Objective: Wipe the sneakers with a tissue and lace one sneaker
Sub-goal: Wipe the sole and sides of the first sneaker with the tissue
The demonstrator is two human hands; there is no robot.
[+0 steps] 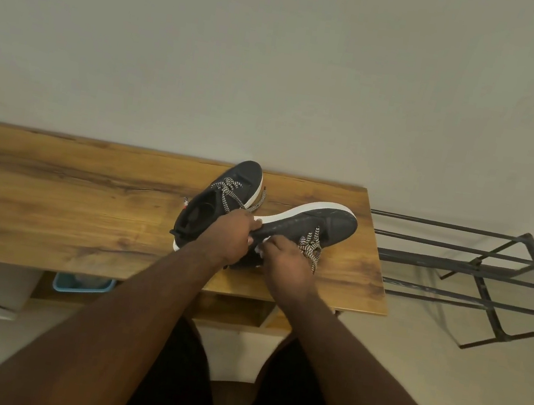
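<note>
Sneakers: two dark ones with white soles sit on the wooden table (pixel 86 196). The far sneaker (pixel 220 202) rests upright near the wall, its patterned lace loose. The near sneaker (pixel 310 226) is tipped on its side, sole facing the wall. My left hand (pixel 231 235) steadies it, fingers clamped on the sole edge. My right hand (pixel 287 264) presses a small white tissue (pixel 260 248) against the upper, fingers closed around it. Judgement: wiping is in progress on the near sneaker; whether the far one is already wiped cannot be told. Laces (pixel 312 247) hang slack, so lacing remains.
</note>
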